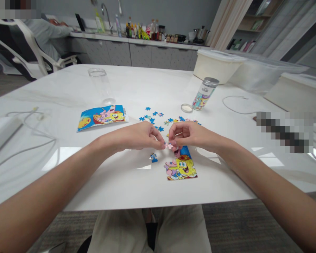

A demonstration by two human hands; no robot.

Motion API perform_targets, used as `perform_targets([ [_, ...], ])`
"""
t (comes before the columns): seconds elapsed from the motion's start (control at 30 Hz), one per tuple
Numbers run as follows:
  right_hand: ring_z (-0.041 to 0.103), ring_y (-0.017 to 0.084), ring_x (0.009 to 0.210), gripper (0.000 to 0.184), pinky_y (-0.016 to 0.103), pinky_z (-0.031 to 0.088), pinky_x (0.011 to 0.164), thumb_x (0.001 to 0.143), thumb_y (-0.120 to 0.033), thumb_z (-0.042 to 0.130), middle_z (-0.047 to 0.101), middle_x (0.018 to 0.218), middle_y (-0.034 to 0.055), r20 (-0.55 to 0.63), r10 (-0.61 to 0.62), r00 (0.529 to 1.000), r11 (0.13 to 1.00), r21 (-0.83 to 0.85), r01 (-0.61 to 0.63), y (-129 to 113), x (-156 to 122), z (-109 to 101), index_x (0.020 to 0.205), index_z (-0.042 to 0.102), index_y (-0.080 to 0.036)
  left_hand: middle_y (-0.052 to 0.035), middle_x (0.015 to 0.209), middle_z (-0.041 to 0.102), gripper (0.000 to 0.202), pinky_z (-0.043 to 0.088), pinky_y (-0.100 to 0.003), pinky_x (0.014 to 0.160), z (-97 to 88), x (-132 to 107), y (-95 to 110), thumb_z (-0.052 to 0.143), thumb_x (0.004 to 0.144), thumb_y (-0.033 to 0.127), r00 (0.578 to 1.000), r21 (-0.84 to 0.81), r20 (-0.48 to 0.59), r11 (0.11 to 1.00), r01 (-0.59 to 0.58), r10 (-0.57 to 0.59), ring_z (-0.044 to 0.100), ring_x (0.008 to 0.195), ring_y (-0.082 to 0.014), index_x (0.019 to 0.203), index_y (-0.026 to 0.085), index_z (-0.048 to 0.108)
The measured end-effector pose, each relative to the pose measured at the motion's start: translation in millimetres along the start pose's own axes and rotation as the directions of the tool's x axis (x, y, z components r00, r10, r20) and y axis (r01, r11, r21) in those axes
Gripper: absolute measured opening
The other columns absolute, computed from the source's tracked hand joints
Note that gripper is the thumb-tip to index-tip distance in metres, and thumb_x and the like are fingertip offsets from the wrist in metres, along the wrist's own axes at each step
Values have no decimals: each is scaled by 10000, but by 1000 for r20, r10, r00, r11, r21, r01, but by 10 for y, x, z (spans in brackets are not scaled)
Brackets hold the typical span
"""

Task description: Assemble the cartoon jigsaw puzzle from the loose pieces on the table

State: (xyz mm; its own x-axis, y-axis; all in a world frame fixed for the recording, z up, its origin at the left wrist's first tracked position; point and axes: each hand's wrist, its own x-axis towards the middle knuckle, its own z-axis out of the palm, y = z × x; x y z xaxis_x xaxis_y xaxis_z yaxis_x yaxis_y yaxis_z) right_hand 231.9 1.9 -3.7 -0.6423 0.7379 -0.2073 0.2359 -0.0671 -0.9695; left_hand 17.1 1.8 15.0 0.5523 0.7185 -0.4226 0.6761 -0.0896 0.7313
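Puzzle piece [170,146] between left hand [142,136] and right hand [191,134], assembled section [184,167] just before the right hand, single piece [154,158] before the left, loose pieces [160,129] behind both, sheet [105,117] left of and behind the left hand, jar [101,86] farther behind, canister [204,94] behind the right.

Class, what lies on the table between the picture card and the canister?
In the head view, some loose puzzle pieces and, beside the canister, a small round lid lie between them.
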Motion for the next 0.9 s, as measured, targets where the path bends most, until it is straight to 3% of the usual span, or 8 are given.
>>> perform_targets([
  [0.27, 651, 119, 683, 175, 263, 565, 635, 717, -165, 729, 656, 771, 2, 73, -22, 997, 999, 46, 18, 17, -8, -4, 827, 592, -168, 55, 506, 322, 365, 176, -265, 453, -21, 3, -14, 670, 710, 494, 1000, 6, -11, 1000, -12, 12, 260, 472, -95, 890, 185, 741],
  [0.57, 638, 117, 675, 185, 263, 558, 651, 705, -172, 732, 646, 768, 1, 34, -33, 999, 999, -5, 33, 21, -4, -22, 824, 591, -171, 39, 506, 341, 320, 202, -269, 476, -33, -38, 56, 669, 704, 422, 999, 35, -15, 998, 43, -42, 286, 487, -107, 922, 202, 752],
  [0.9, 635, 126, 674, 151, 281, 547, 652, 743, -198, 709, 666, 767, 12, 79, -40, 996, 999, 16, 38, 19, -19, -23, 846, 602, -172, 48, 506, 328, 304, 198, -273, 477, -12, -19, 31, 657, 708, 433, 999, 32, -30, 999, 31, -30, 271, 479, -104, 881, 199, 744],
])
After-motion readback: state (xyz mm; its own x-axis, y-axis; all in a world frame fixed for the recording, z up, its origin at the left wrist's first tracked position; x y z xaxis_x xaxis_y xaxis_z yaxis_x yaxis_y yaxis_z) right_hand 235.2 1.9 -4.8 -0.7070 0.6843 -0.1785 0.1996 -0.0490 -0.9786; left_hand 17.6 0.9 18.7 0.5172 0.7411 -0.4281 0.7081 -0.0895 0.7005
